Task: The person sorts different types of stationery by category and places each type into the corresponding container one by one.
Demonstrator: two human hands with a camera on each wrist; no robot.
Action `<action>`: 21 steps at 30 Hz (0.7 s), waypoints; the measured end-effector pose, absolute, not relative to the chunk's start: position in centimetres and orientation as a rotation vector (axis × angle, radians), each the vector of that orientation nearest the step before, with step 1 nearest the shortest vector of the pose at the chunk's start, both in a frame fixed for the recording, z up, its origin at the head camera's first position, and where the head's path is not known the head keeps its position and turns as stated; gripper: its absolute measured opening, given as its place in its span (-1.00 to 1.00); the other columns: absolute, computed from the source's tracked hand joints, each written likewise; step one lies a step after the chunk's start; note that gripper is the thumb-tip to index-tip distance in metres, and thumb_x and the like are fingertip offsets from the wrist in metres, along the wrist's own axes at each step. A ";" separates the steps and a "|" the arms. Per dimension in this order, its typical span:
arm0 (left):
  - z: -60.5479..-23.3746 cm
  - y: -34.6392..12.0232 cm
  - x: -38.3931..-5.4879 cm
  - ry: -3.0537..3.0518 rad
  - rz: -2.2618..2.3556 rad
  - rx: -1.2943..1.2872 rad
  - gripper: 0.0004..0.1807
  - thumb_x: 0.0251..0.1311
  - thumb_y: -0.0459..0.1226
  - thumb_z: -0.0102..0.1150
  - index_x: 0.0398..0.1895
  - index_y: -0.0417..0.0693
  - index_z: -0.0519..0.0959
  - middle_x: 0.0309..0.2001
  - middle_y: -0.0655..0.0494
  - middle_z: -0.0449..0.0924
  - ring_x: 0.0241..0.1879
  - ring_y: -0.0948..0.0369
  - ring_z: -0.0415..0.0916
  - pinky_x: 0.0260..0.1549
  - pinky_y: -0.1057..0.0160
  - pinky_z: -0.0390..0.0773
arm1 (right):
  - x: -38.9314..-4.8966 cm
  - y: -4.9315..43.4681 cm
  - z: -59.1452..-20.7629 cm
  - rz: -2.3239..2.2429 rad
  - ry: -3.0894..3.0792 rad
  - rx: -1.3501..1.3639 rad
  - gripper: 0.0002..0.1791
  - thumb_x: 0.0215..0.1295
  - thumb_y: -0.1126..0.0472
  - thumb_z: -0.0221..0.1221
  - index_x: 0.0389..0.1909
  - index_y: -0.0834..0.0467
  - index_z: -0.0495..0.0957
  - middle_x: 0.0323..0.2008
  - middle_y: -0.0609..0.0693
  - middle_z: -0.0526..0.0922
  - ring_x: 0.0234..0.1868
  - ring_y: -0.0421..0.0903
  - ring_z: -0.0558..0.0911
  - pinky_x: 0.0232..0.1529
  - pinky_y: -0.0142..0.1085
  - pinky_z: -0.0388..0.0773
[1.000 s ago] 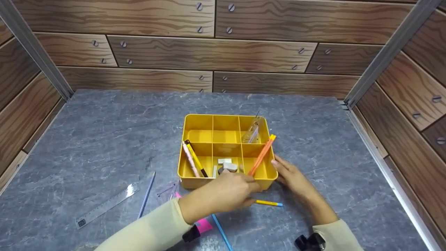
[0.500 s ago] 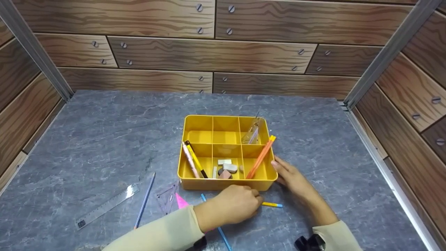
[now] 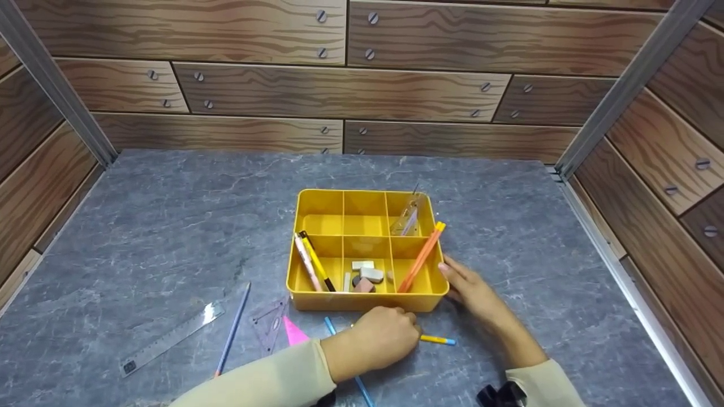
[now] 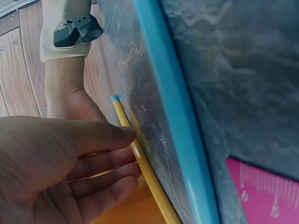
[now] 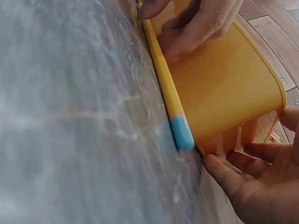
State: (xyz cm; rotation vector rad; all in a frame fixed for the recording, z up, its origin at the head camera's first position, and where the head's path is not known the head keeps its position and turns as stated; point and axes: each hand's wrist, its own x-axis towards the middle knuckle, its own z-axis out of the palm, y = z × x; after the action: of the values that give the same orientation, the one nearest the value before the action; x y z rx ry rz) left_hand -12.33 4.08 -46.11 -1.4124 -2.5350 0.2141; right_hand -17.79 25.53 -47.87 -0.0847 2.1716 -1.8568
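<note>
My left hand (image 3: 379, 342) is low over the table in front of the yellow divided box (image 3: 367, 302). Its thumb and fingers pinch a yellow pencil (image 4: 148, 172) with a blue end, which lies along the box's front wall. In the head view this hand covers the pencil's middle. My right hand (image 3: 478, 299) rests its extended fingers (image 5: 222, 172) against the box's right side, thumb at the corner. Inside the box are several erasers (image 3: 370, 275), orange pencils (image 3: 421, 257), a pink pen (image 3: 307, 263), a yellow-and-black pen (image 3: 318, 263) and a clear set square (image 3: 408, 215).
Left of the box lie a clear ruler (image 3: 172, 339), a purple pencil (image 3: 233, 328) and another clear set square (image 3: 270, 325). A pink flat piece (image 3: 294, 332) with white marks and a blue pencil (image 4: 175, 107) sit by the left forearm. Wood-patterned walls enclose the table.
My left hand has come down from the box's front compartments to the yellow pencil, uncovering a pinkish eraser. The pencil has shifted slightly towards me. My right hand stays at the box.
</note>
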 end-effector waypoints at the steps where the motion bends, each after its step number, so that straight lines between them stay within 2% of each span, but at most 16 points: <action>1: -46.1 4.1 -12.4 -2.535 0.213 -1.413 -0.92 0.23 -0.20 0.20 -0.33 0.17 0.68 -0.41 0.28 0.60 -0.47 0.30 0.52 -0.62 0.34 0.53 | -17.8 25.5 -47.9 -1.860 2.173 -0.085 -0.29 0.52 0.01 -0.01 0.48 0.33 0.04 0.42 0.30 0.18 0.34 0.16 0.33 0.28 -0.11 0.35; 14: -45.3 3.5 -12.5 -2.557 0.106 -1.494 -0.94 0.29 -0.23 0.17 -0.27 0.09 0.63 -0.36 0.22 0.61 -0.41 0.30 0.57 -0.54 0.34 0.59 | -17.9 25.4 -47.8 -1.879 2.149 -0.088 -0.28 0.52 0.01 -0.01 0.48 0.35 0.02 0.42 0.32 0.15 0.35 0.17 0.31 0.28 -0.10 0.35; 21: -43.6 3.2 -13.0 -2.518 -0.011 -1.593 -0.93 0.20 -0.27 0.24 -0.25 0.05 0.63 -0.36 0.20 0.57 -0.42 0.32 0.53 -0.48 0.38 0.58 | -17.9 25.4 -47.8 -1.883 2.137 -0.088 -0.28 0.51 0.01 0.00 0.48 0.34 0.03 0.42 0.31 0.17 0.34 0.17 0.33 0.27 -0.09 0.36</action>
State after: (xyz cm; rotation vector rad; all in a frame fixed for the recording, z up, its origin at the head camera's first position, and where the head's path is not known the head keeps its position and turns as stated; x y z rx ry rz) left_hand -12.97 3.21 -43.64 -1.5926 -2.5181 -0.0113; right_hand -17.90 25.45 -47.84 -0.0881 2.1374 -1.8831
